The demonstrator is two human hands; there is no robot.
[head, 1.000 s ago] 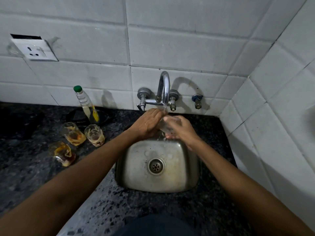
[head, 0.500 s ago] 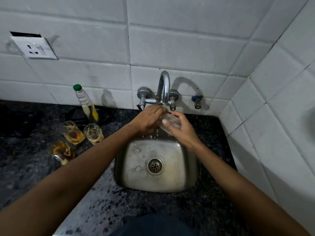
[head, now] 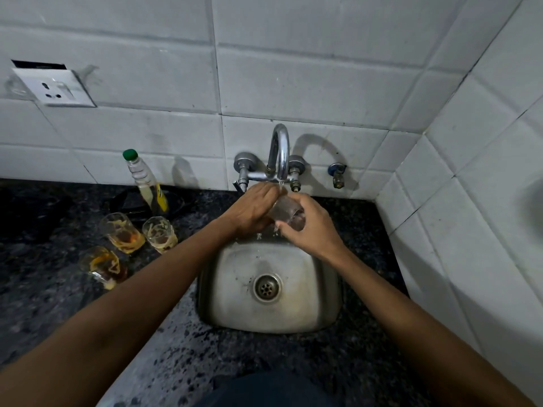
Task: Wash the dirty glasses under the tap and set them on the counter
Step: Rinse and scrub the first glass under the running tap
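Left hand [head: 252, 210] hiding part of glass [head: 286, 214], perhaps its rim, forearms cut off below

From where I stand, nothing here can be read. The bottle [head: 146, 183] on the tabletop [head: 58, 289] wears a yellow label, but its print is too small and blurred to make out.

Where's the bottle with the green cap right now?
The green-capped bottle stands at the back of the counter against the tiled wall, left of the tap, just behind the three dirty glasses.
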